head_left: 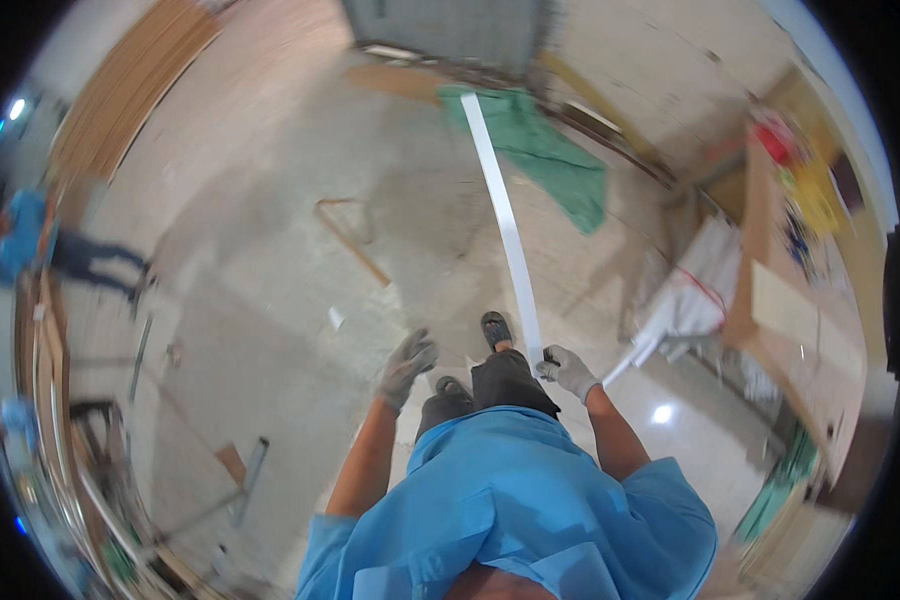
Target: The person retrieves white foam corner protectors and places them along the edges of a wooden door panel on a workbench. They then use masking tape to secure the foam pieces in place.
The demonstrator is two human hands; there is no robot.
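Observation:
A long, flat white strip (503, 215) stretches forward from my right side, its far end over a green cloth or sheet. At its near end, my right hand (568, 372), in a grey-white glove, grips the strip between thumb and fingers. My left hand (408, 368) wears a similar glove and hangs in front of my left side, apart from the strip. Its fingers are loosely bent and slightly apart, with nothing visible in them.
The green sheet (550, 150) lies on the floor ahead. A thin brown strip (355, 243) and a white scrap (336, 318) lie front-left. At right stand a workbench (805, 320) and bundled white strips (695, 285). Stacked brown boards (135, 85) and a person (70, 250) are at left.

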